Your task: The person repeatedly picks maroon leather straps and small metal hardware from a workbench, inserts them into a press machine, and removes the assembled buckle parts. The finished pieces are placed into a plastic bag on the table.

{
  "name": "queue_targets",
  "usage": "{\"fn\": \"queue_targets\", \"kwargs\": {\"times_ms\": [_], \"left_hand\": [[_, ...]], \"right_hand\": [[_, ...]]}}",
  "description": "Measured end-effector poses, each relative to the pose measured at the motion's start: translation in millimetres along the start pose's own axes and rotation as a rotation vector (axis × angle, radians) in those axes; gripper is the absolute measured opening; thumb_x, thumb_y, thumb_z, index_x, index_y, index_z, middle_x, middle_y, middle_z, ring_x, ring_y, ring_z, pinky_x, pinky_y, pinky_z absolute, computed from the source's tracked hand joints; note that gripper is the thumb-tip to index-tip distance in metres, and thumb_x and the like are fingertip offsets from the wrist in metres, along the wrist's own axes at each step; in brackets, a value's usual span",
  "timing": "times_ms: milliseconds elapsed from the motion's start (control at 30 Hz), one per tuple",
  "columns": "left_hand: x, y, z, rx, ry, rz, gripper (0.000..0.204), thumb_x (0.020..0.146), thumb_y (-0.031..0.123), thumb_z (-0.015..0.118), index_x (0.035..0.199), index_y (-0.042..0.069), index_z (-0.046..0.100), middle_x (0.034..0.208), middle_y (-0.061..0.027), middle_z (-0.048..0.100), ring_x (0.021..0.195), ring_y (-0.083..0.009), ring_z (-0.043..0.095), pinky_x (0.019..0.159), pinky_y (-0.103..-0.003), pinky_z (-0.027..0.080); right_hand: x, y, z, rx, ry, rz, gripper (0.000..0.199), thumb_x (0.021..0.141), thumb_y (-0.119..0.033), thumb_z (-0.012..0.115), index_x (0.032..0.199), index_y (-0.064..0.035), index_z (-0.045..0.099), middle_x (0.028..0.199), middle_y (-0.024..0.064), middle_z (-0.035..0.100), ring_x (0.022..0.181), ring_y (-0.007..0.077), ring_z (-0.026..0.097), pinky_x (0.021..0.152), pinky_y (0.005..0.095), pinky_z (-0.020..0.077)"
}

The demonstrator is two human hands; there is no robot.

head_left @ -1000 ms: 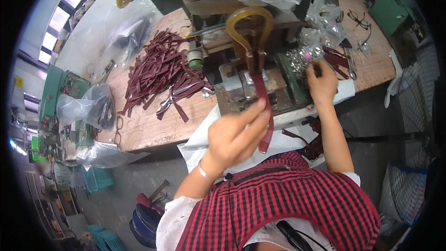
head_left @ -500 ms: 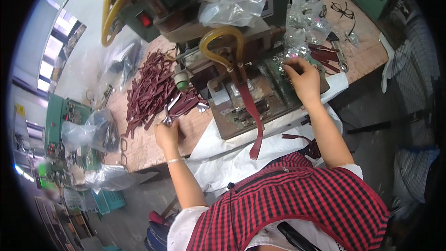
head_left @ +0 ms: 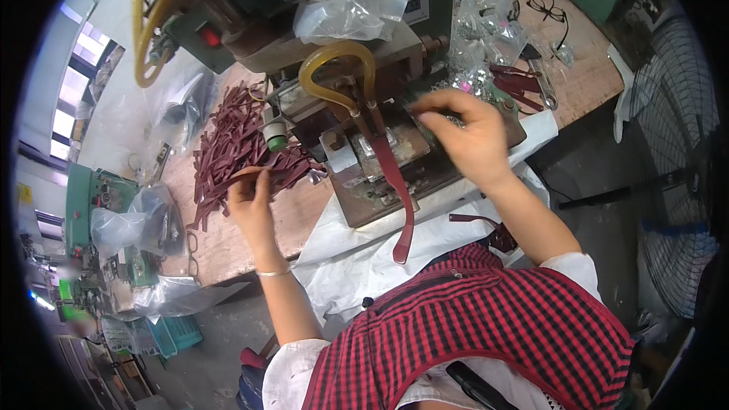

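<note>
My left hand [head_left: 250, 201] rests at the near edge of a heap of maroon leather straps [head_left: 228, 152] on the wooden bench and pinches one strap from it. My right hand [head_left: 465, 133] hovers over the bed of a green press machine [head_left: 380, 159], fingers bunched and pointing left. Whether they hold a small part is hidden. One long maroon strap [head_left: 391, 182] lies on the machine bed under a yellow hose loop [head_left: 334, 68], its end hanging off the front edge.
Clear bags of shiny metal fittings [head_left: 478, 49] sit behind my right hand, with maroon-handled pliers [head_left: 524, 83] and eyeglasses [head_left: 548, 7] on the bench [head_left: 585, 83]. A white sheet [head_left: 357, 250] drapes the bench front. A floor fan [head_left: 676, 182] stands at the right.
My right hand came left from the bag of fittings to above the machine bed. My left hand went from in front of me out to the strap heap and took hold of a strap.
</note>
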State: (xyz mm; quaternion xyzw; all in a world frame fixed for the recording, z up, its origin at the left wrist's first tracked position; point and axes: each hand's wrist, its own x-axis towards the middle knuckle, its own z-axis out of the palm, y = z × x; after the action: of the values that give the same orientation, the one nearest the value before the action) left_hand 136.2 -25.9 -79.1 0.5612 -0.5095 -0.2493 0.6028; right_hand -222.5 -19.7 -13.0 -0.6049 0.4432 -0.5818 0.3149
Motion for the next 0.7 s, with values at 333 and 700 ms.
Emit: {"fn": "queue_targets", "kwargs": {"times_ms": [333, 700], "left_hand": [[-37, 44, 48, -0.173, 0.057, 0.133, 0.012, 0.100, 0.006, 0.069, 0.103, -0.005, 0.068, 0.095, -0.0098, 0.074, 0.075, -0.0125, 0.068, 0.059, -0.023, 0.049], [-72, 140, 92, 0.329, -0.359, 1.015, 0.020, 0.081, 0.006, 0.085, 0.095, 0.003, 0.072, 0.095, -0.0136, 0.076, 0.073, -0.0224, 0.070, 0.062, -0.031, 0.056]], "right_hand": [[-1, 1, 42, 0.329, 0.043, 0.138, 0.035, 0.086, 0.004, 0.070, 0.119, 0.0036, 0.060, 0.096, 0.0074, 0.072, 0.090, 0.0114, 0.069, 0.082, 0.0266, 0.0531], [-10, -25, 20, 0.111, -0.067, 0.068, 0.034, 0.088, -0.008, 0.068, 0.121, -0.0011, 0.066, 0.110, 0.0168, 0.072, 0.105, 0.0283, 0.070, 0.094, 0.0362, 0.0530]]}}
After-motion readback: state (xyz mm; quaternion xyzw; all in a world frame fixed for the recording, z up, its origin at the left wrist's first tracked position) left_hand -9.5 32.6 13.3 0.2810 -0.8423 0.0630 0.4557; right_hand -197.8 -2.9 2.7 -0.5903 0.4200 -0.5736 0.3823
